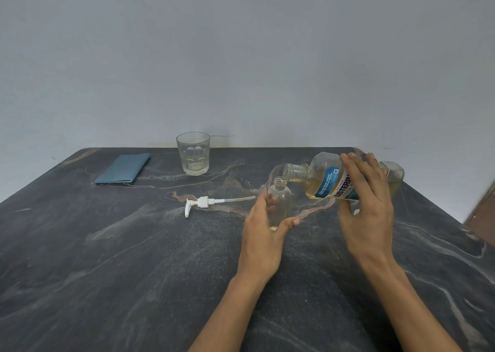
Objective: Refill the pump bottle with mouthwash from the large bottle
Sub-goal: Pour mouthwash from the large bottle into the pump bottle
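A small clear pump bottle (280,200) stands upright on the dark table with its neck uncapped. My left hand (263,234) curls round its lower part; a little yellowish liquid shows at its bottom. My right hand (367,209) grips the large mouthwash bottle (321,176), which is tipped almost flat with its open mouth just above the small bottle's neck. Yellowish mouthwash lies along the big bottle's lower side. The white pump head (203,203) with its long tube lies on the table to the left.
A glass tumbler (193,153) stands at the back of the dark marbled table (107,258). A folded blue cloth (123,168) lies at the back left. A brown edge (482,207) shows at the far right. A pale wall is behind.
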A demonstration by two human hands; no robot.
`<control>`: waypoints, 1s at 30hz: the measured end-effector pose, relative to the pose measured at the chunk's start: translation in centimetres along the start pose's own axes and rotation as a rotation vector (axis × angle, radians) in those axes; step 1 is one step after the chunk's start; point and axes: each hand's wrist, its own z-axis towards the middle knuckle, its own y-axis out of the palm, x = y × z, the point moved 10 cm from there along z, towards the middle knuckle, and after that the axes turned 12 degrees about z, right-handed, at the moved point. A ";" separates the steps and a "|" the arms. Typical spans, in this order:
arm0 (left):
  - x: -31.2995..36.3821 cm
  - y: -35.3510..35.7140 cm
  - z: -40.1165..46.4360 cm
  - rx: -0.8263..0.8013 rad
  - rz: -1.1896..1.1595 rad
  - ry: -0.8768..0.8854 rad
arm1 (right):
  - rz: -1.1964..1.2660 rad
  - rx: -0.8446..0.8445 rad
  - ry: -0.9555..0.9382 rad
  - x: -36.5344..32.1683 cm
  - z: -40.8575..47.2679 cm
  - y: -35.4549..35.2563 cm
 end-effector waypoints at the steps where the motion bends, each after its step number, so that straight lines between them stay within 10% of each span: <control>1: 0.0 0.0 0.0 -0.001 0.003 0.000 | -0.001 0.000 0.000 0.0 0.0 0.0; 30: 0.1 -0.1 0.0 0.006 0.008 0.000 | 0.007 0.009 -0.011 -0.1 -0.1 -0.1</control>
